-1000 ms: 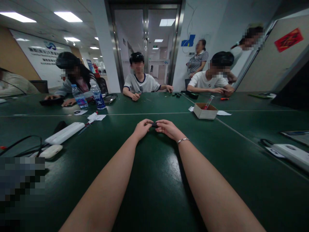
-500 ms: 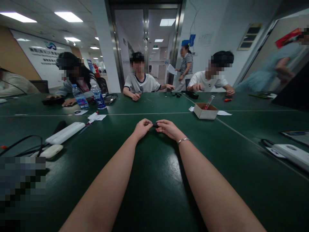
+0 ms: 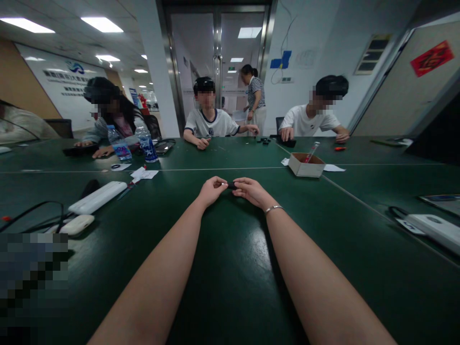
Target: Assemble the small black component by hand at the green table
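Note:
Both my hands meet over the green table [image 3: 230, 249], arms stretched forward. Between their fingertips is a small dark object [image 3: 231, 185], too small to make out its kind. My right hand [image 3: 250, 190], with a silver bracelet [image 3: 274, 209] at the wrist, pinches its right end. My left hand [image 3: 212, 189] is closed in a pinch at the other end, where a tiny bright bit shows at the fingertips. The palms and some of the fingers are hidden from this angle.
A white open box [image 3: 306, 168] holding a clear tube stands ahead on the right. To the left lie a white power bank [image 3: 97, 197], cables and paper slips [image 3: 144, 174]. Two bottles [image 3: 145, 143] stand farther back. Several people sit across the table.
My hands stay almost still; a bright bit shows more at the left fingertips. In the background, a standing person has moved left, and a person at far right has gone from view.

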### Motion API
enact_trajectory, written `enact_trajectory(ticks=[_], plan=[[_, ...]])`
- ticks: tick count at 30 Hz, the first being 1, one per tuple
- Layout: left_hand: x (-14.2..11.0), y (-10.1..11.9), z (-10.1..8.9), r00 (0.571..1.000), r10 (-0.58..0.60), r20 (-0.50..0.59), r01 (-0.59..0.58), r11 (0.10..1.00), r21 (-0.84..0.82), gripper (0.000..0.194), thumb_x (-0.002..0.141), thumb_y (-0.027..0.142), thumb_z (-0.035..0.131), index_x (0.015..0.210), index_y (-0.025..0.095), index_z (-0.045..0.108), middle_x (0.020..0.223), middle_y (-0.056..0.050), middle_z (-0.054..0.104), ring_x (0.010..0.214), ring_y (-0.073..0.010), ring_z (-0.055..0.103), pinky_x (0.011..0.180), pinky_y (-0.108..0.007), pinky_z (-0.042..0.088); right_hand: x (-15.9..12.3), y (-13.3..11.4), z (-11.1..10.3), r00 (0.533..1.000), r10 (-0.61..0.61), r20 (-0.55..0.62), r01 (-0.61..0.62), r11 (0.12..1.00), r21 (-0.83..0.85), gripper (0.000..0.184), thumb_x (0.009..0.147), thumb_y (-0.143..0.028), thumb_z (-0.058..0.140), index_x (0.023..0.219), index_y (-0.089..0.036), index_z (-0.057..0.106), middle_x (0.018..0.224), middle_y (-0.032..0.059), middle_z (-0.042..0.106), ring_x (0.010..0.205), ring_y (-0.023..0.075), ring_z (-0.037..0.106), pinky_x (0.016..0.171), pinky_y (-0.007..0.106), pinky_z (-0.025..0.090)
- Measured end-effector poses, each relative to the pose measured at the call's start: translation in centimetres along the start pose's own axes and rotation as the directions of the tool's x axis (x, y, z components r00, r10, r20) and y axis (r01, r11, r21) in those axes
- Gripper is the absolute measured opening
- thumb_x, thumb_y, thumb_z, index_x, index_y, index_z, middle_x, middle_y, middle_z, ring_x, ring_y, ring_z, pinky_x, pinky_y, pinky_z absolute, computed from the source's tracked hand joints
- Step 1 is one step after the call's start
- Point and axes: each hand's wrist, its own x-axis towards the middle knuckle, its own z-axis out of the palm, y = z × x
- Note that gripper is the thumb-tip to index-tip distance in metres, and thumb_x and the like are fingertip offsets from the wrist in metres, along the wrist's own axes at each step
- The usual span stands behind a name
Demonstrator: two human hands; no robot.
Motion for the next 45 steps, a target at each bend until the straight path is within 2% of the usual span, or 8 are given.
enact_trajectory(ticks=[17, 22, 25, 31, 33, 38, 42, 45], plan=[[-0.1, 0.2, -0.1, 1.0, -0.017, 0.014, 0.018, 0.998, -0.055, 0.026, 0.072, 0.027, 0.071, 0.093, 0.013, 0.064, 0.083, -0.006, 0.064, 0.076, -0.0149, 0.06, 0.056, -0.021, 0.047, -0.3, -0.4, 0.5, 1.0, 0.023, 0.018, -0.023, 0.999, -0.038, 0.014, 0.084, 0.0, 0.063, 0.092, -0.012, 0.06, 0.078, 0.0066, 0.068, 0.06, 0.0134, 0.069, 0.06, 0.021, 0.06], [-0.1, 0.3, 0.0, 0.998, -0.05, -0.031, 0.048, 0.997, -0.065, 0.033, 0.071, 0.029, 0.075, 0.098, 0.014, 0.062, 0.089, -0.007, 0.065, 0.08, -0.0161, 0.062, 0.056, -0.021, 0.049, 0.1, 0.0, 0.7, 0.998, 0.0, 0.062, 0.014, 0.975, -0.223, 0.02, 0.079, 0.003, 0.068, 0.089, -0.012, 0.059, 0.062, -0.0012, 0.062, 0.043, 0.0091, 0.06, 0.038, 0.014, 0.05], [0.0, 0.1, 0.1, 0.999, -0.034, -0.019, 0.033, 0.998, -0.052, 0.03, 0.071, 0.028, 0.075, 0.094, 0.013, 0.062, 0.09, -0.008, 0.066, 0.079, -0.0164, 0.062, 0.057, -0.023, 0.049, 0.2, 0.2, 1.2, 0.999, -0.039, 0.025, 0.046, 0.939, -0.341, 0.026, 0.075, 0.005, 0.07, 0.084, -0.014, 0.056, 0.062, -0.0028, 0.062, 0.04, 0.0085, 0.058, 0.036, 0.014, 0.049], [0.5, -0.8, 0.3, 0.999, 0.03, 0.021, -0.03, 0.999, 0.021, 0.021, 0.073, 0.018, 0.072, 0.091, 0.013, 0.063, 0.086, -0.006, 0.068, 0.08, -0.0155, 0.064, 0.076, -0.03, 0.053, 0.0, 0.3, 2.3, 0.998, -0.054, 0.014, 0.051, 0.776, -0.629, 0.022, 0.075, 0.001, 0.067, 0.068, -0.014, 0.054, 0.046, -0.0029, 0.055, 0.036, 0.009, 0.054, 0.031, 0.011, 0.038], [0.4, -0.9, 0.3, 0.999, 0.031, 0.019, -0.031, 0.999, 0.029, 0.021, 0.072, 0.019, 0.073, 0.091, 0.014, 0.064, 0.087, -0.007, 0.069, 0.082, -0.0165, 0.065, 0.081, -0.032, 0.053, 0.0, 0.3, 2.4, 0.999, -0.048, 0.009, 0.044, 0.799, -0.6, 0.02, 0.077, 0.002, 0.061, 0.07, -0.015, 0.052, 0.043, -0.0034, 0.054, 0.035, 0.0095, 0.054, 0.032, 0.012, 0.037], [-0.6, -0.4, 0.3, 0.999, -0.047, 0.028, 0.046, 0.999, 0.023, 0.021, 0.072, 0.023, 0.076, 0.087, 0.014, 0.064, 0.088, -0.009, 0.07, 0.085, -0.0191, 0.066, 0.085, -0.034, 0.052, -0.5, 0.5, 2.7, 0.999, -0.046, -0.007, 0.043, 0.969, -0.242, 0.022, 0.081, -0.006, 0.056, 0.091, -0.02, 0.043, 0.056, -0.0053, 0.06, 0.043, 0.0153, 0.063, 0.038, 0.019, 0.05], [-2.1, 1.2, 0.2, 0.998, -0.036, 0.055, 0.019, 0.96, 0.278, 0.014, 0.079, 0.021, 0.066, 0.091, 0.016, 0.064, 0.093, -0.009, 0.066, 0.084, -0.0202, 0.065, 0.08, -0.033, 0.051, -0.7, 1.0, 3.5, 0.998, -0.034, 0.049, 0.045, 0.969, -0.244, 0.024, 0.083, -0.013, 0.065, 0.095, -0.019, 0.045, 0.06, -0.0034, 0.062, 0.044, 0.0149, 0.064, 0.039, 0.02, 0.052], [-4.6, 4.5, -0.4, 0.99, 0.072, 0.123, -0.134, 0.759, 0.637, 0.029, 0.076, 0.019, 0.065, 0.105, 0.019, 0.064, 0.109, -0.012, 0.061, 0.097, -0.0249, 0.061, 0.085, -0.036, 0.049, -0.8, 1.2, 3.8, 0.998, -0.047, 0.053, 0.06, 0.959, -0.278, 0.024, 0.082, -0.019, 0.07, 0.09, -0.018, 0.047, 0.06, -0.0032, 0.062, 0.041, 0.013, 0.062, 0.037, 0.018, 0.051]])
